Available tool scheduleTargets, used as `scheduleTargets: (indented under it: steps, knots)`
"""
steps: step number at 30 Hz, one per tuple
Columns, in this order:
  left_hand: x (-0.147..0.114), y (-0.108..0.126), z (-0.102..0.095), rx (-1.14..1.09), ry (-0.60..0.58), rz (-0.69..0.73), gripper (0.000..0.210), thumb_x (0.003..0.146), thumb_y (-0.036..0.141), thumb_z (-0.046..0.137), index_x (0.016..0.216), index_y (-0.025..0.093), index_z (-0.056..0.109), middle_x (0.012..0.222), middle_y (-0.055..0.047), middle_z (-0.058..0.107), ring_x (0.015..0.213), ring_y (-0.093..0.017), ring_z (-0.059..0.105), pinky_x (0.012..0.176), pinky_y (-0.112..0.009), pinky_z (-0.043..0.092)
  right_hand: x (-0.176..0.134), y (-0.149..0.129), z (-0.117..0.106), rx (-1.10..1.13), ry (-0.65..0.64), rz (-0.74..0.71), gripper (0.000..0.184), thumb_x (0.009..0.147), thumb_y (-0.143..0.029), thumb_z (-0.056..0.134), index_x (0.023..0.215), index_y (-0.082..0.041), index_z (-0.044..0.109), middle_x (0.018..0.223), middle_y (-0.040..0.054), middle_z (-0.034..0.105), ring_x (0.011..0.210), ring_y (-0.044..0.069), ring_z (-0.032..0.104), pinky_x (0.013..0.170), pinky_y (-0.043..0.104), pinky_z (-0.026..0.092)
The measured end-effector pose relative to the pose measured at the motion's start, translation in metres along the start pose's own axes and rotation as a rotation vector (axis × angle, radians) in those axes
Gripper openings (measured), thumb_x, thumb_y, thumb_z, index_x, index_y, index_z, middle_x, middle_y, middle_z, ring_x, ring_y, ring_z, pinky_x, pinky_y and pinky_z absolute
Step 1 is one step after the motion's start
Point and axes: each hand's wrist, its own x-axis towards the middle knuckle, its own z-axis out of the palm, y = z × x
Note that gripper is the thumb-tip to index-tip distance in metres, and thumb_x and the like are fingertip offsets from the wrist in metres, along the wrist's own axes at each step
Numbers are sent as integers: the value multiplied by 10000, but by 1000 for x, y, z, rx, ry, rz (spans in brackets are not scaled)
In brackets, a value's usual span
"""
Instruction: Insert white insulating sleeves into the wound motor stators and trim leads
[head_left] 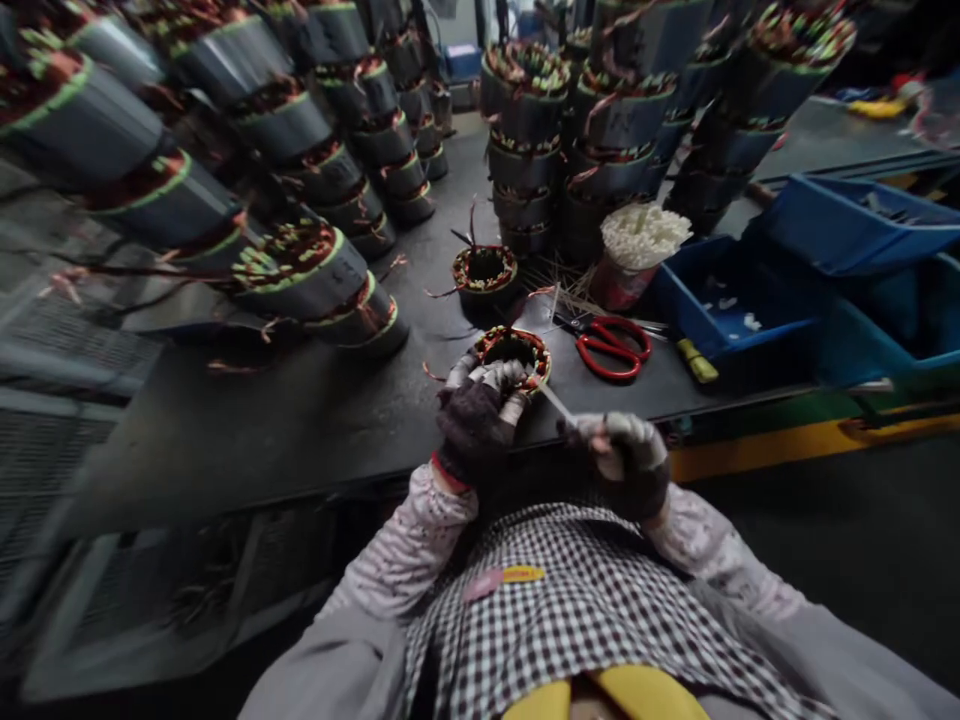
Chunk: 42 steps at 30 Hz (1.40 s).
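Note:
A small motor stator [541, 352], a ring with copper windings and pale green insulation, sits near the table's front edge. My left hand [480, 415], in a dark glove with wrapped fingertips, is closed on its near left rim. My right hand [626, 455], gloved the same way, pinches a thin whitish strip [556, 404]; the strip's far end reaches the stator's right rim. My fingers hide part of the windings. Just behind stands a second stator [485, 275] with loose wire ends. Red-handled scissors [615, 348] lie to the right.
Tall stacks of stators [525, 150] line the back, with more stacks [322, 270] leaning in at left. A cup of white sticks [626, 270] stands right of loose thin sticks [562, 285]. Blue bins [739, 310] and a yellow-green-handled tool [697, 362] are at right on the dark table [330, 420].

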Motion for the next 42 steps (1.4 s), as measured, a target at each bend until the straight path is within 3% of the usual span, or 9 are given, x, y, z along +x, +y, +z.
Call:
scheduleTargets:
  steps: [4, 11, 16, 21, 24, 27, 33, 37, 42]
  knots:
    - [-6, -5, 5, 15, 35, -50, 339, 1072, 291, 526, 1283, 200, 775, 1314, -113, 805, 1345, -292, 700, 1290, -561, 445, -34, -13, 4, -6, -46, -84, 139, 1002, -202, 641, 1095, -294, 687, 842, -7, 797, 678, 189, 753, 616, 307, 616]
    - [1, -3, 5, 54, 48, -116, 291, 985, 385, 668, 1123, 171, 808, 1286, -162, 806, 1329, -362, 708, 1240, -548, 512, -15, -20, 20, -218, -102, 33, 115, 1032, -279, 663, 1107, -255, 746, 782, 32, 802, 602, 185, 735, 567, 271, 540]
    - [3, 3, 7, -201, 92, -273, 196, 954, 305, 713, 1114, 220, 786, 1146, -75, 849, 1133, -273, 793, 1171, -492, 578, 6, -13, 40, 199, -204, 175, 151, 1016, -383, 676, 1093, -278, 752, 1032, 57, 837, 954, 235, 801, 884, 383, 667]
    - [2, 2, 6, -304, 112, -151, 50, 913, 257, 773, 875, 231, 791, 923, -16, 852, 968, -216, 811, 1255, -543, 494, 36, -4, 40, 448, -241, 441, 255, 858, -386, 867, 1039, -270, 731, 883, -1, 805, 783, 201, 762, 726, 347, 662]
    - [3, 1, 5, -321, 128, -100, 33, 917, 240, 772, 899, 234, 800, 930, -21, 854, 964, -216, 812, 1259, -577, 475, 47, -10, 35, 353, -342, 340, 137, 893, -366, 829, 920, -249, 763, 884, 13, 810, 807, 200, 757, 791, 365, 657]
    - [3, 1, 4, -337, 123, -93, 34, 915, 257, 784, 928, 234, 807, 947, -28, 856, 970, -221, 812, 1240, -572, 494, 51, -19, 34, 269, -350, 263, 114, 962, -348, 746, 1014, -256, 789, 989, 36, 833, 886, 210, 773, 871, 386, 653]
    - [4, 3, -2, -332, 84, -100, 65, 927, 288, 763, 926, 244, 811, 953, -26, 857, 983, -227, 801, 1229, -549, 497, 53, -16, 42, 69, -413, 340, 165, 989, -355, 684, 1025, -234, 791, 965, 54, 837, 879, 229, 776, 859, 385, 651]
    - [6, 3, -10, -313, -41, -96, 104, 937, 306, 740, 986, 264, 822, 997, -24, 862, 1034, -246, 794, 1263, -575, 452, 55, -10, 43, -41, -328, 60, 156, 1002, -299, 682, 1092, -252, 801, 1072, 78, 836, 1003, 254, 773, 933, 428, 647]
    - [8, 4, -10, -272, -30, -108, 113, 934, 311, 739, 983, 261, 827, 986, -22, 863, 1021, -256, 801, 1247, -568, 475, 69, -24, 35, -41, -344, -203, 139, 989, -222, 677, 1033, -263, 802, 1105, 87, 813, 1085, 264, 754, 961, 455, 651]
